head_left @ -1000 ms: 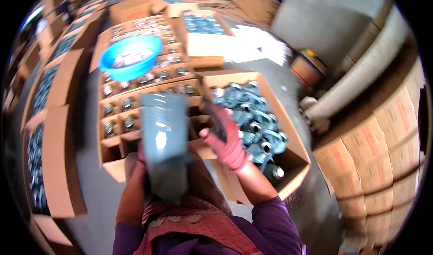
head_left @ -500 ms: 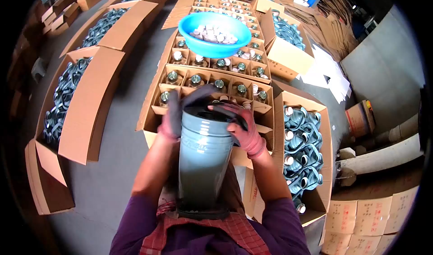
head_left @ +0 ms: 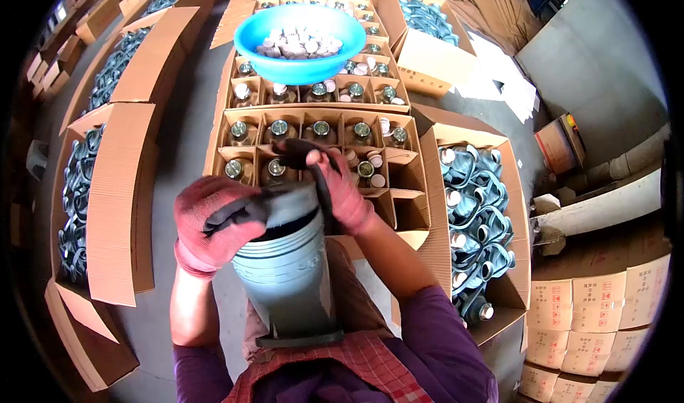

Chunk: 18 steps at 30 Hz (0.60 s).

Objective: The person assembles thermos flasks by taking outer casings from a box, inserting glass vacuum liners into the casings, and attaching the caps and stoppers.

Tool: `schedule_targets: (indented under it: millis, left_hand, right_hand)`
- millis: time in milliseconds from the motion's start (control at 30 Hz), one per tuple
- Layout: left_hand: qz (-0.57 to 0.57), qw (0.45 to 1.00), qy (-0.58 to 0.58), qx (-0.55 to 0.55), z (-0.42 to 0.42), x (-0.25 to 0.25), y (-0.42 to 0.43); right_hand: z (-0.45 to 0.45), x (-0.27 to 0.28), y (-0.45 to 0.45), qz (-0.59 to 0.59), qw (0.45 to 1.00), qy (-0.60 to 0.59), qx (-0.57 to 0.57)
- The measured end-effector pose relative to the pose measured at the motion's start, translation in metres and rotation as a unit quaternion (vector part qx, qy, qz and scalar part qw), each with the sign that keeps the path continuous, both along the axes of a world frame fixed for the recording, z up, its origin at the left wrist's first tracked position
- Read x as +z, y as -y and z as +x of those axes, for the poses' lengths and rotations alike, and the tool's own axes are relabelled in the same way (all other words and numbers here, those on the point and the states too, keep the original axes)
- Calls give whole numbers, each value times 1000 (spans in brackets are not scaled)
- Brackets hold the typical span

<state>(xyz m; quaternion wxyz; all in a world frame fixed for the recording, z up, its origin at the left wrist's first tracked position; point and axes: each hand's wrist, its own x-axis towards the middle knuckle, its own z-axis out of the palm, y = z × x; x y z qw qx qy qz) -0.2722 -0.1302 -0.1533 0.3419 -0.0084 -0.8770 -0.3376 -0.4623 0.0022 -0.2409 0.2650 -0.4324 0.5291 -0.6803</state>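
A blue-grey cylindrical container [head_left: 285, 278] stands upright, slightly tilted, between my thighs. Over its mouth is a round blue-grey piece [head_left: 292, 205], raised at an angle with a dark gap beneath. My left hand [head_left: 217, 221], in a pink and dark glove, pinches this piece's left edge. My right hand [head_left: 338, 189], gloved too, is at its right side, thumb raised and fingers partly bent; its hold is unclear. Just beyond, a divided carton [head_left: 324, 111] holds glass bottles with metallic tops [head_left: 320, 128] and stacks of pale caps [head_left: 377, 181].
A blue basin [head_left: 299, 68] of pale caps rests on the farther divided carton. At the right, an open carton [head_left: 513, 278] holds blue-grey handled pieces [head_left: 481, 218]. Long cartons [head_left: 121, 203] line the left. Sealed boxes [head_left: 595, 300] are stacked at lower right.
The container has tilted, and the round piece is now raised over its mouth. My left hand has moved left and closed on that piece's edge. The view has shifted.
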Motion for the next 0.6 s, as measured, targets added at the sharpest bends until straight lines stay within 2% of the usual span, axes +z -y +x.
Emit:
schedule_targets:
  millis: [33,67,100,133,167,200,233,267,333,367,467,500,600]
  left_hand:
    - [31,997,-31,59,-2,-4,1]
    - [60,989,-63,119,-5,-7,2]
    - [204,968,17,143,-10,10,8]
    - [269,952,47,135,-16,11,22]
    - [168,975,93,111,-18,3,22]
    - [64,985,139,84,-20,-4,22]
    - [8,985,171,16,-29,0,21]
    - [11,971,232,54,-33,-3,20]
    - [-83,954,281,67,-34,0,22]
    - [-79,954,280,74,-33,-1,23]
    - [-64,955,271,98,-29,-9,27]
    - [-57,957,266,102,-25,-11,30]
    - [-32,953,277,120,-17,-14,37]
  right_hand:
    - [-16,-34,-1,61,997,35,-41]
    - [-31,-59,-4,-22,969,244,-34]
    - [-45,-38,-12,161,978,15,-131]
    - [-71,-75,-16,184,961,5,-207]
    - [-93,-97,-26,222,936,-79,-263]
    - [-103,-89,-32,319,895,-175,-257]
    - [-113,-94,-32,381,865,-205,-252]
    - [-120,-102,-30,442,831,-235,-243]
    - [-117,-124,-11,475,762,-355,-261]
    - [-115,-134,-2,489,722,-411,-266]
    - [-115,-143,19,381,627,-667,-132]
    - [-115,-157,27,392,594,-698,-78]
    - [-121,-183,30,333,567,-749,-88]
